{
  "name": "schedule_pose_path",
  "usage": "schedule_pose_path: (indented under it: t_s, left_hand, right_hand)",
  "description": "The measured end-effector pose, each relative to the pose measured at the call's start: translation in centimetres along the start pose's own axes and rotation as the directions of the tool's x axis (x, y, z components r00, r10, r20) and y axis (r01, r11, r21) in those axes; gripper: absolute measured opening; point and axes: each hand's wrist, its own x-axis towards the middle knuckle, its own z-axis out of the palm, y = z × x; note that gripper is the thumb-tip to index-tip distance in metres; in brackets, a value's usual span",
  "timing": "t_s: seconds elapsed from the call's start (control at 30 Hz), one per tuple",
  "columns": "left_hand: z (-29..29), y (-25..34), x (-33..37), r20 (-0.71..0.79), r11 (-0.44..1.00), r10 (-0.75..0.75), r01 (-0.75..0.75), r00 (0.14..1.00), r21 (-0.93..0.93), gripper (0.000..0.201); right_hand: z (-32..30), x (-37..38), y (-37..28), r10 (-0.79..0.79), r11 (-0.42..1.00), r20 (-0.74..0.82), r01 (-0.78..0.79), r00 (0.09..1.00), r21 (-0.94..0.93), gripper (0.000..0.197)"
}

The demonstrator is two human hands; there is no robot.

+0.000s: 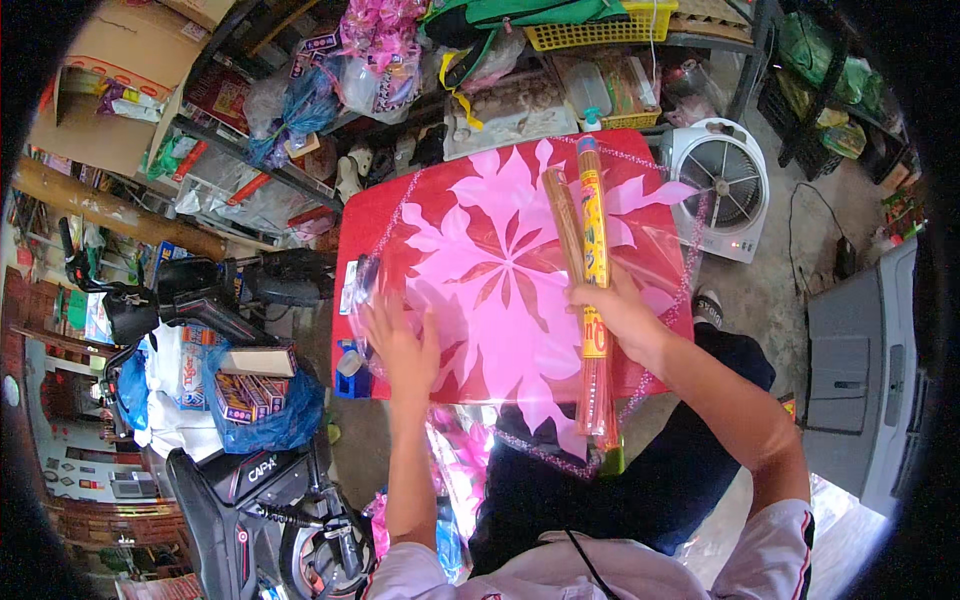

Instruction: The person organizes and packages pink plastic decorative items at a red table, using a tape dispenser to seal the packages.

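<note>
A sheet of clear wrapping film with a large pink flower print (pixel 470 265) lies spread over the red table (pixel 372 225). My right hand (pixel 622 310) is closed round a long bundle of incense sticks (pixel 594 225) in a yellow and red printed wrapper, red stick ends pointing towards me. Beside it, on its left, leans a brown incense bundle (pixel 564 215); I cannot tell whether the same hand grips it. Fingers spread, my left hand (pixel 402 345) is at the left part of the film, next to its crumpled clear edge. Whether it presses on the film is unclear.
A small blue item (pixel 349 372) sits at the table's left edge. To the right stands a white box fan (pixel 722 185); a grey case (pixel 855 370) is further right. At left is a black motorbike (pixel 235 500) with a blue bag of boxes (pixel 262 425). Cluttered shelves line the back.
</note>
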Motion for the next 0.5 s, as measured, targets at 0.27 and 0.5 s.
schedule_pose_path:
  t_s: [0.27,0.5]
  left_hand:
    - [-1.0,8.6,-4.8,0.205,0.889,0.359,-0.266,0.911,-0.373,0.066]
    - [1.3,8.9,-3.6,0.264,0.901,0.386,-0.3,0.884,-0.314,0.071]
  right_hand:
    - [0.2,0.3,0.4,-0.007,1.0,0.02,0.007,1.0,-0.02,0.044]
    - [0.0,-0.3,-0.2,-0.092,0.981,0.072,0.103,0.993,-0.167,0.058]
